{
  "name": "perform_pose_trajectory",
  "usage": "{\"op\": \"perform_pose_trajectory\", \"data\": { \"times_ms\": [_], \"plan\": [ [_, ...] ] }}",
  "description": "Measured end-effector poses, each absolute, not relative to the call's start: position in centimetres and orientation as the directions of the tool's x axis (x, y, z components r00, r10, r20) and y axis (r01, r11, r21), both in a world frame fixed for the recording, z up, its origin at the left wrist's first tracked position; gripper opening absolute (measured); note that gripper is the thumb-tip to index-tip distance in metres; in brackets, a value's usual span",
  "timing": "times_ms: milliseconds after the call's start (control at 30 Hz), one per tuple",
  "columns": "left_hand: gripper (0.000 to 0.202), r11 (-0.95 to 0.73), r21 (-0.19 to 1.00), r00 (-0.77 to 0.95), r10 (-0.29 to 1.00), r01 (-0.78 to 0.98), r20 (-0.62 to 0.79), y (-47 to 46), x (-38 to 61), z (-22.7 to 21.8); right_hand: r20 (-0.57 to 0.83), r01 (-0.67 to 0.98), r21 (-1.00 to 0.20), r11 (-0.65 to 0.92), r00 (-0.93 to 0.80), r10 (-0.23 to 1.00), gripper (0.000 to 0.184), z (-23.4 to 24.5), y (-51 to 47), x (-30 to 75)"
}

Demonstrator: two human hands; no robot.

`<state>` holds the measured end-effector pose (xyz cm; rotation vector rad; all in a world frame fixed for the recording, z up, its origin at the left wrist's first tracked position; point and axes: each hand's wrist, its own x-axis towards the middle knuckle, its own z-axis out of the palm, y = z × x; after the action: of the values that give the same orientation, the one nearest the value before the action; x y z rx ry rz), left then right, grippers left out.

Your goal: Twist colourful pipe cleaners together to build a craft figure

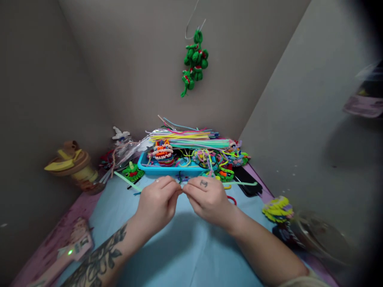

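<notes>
My left hand (160, 199) and my right hand (209, 197) meet fingertip to fingertip above the blue cloth, both closed in a pinch. A mint-green pipe cleaner (239, 183) sticks out past my right hand, its far end bent into a small hook. On the other side, a straight mint-green length (127, 181) reaches out from behind my left hand. Whether these are one piece is hidden by my fingers. Just beyond the hands stands a blue tray (167, 171) with pipe-cleaner pieces, and a green pipe-cleaner figure (132, 172) lies at its left.
Bundled pipe cleaners (191, 139) lie across the tray's back. A black phone (247, 181) and a yellow fuzzy piece (278, 209) are at right, near a clear round container (323, 235). At left are a pink glue gun (70, 253) and a brown-and-yellow holder (73, 165). Green figures (195, 59) hang on the wall.
</notes>
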<state>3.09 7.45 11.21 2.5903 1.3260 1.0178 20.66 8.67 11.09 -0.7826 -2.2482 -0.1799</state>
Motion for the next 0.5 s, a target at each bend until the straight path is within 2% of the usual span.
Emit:
{"op": "perform_pose_trajectory", "data": {
  "times_ms": [200, 300, 400, 500],
  "plan": [
    [0.012, -0.584, 0.444, 0.37, 0.796, 0.68, 0.48, 8.4, 2.56, 10.74, 0.636, 0.618, -0.083, 0.782, -0.571, 0.519, 0.021, 11.32, 9.19, 20.61],
    [0.012, -0.568, 0.457, 0.362, 0.809, 0.685, 0.463, 8.33, 2.51, 10.8, 0.631, 0.601, -0.081, 0.795, -0.587, 0.508, 0.023, 11.37, 9.29, 20.67],
    [0.014, -0.566, 0.411, 0.39, 0.81, 0.714, 0.438, 8.0, 2.73, 11.03, 0.639, 0.598, -0.054, 0.799, -0.594, 0.488, 0.022, 11.04, 9.42, 20.78],
    [0.019, -0.57, 0.302, 0.432, 0.8, 0.764, 0.417, 7.9, 3.06, 11.02, 0.64, 0.587, -0.037, 0.809, -0.608, 0.47, 0.021, 10.46, 9.69, 20.88]
  ]
}}
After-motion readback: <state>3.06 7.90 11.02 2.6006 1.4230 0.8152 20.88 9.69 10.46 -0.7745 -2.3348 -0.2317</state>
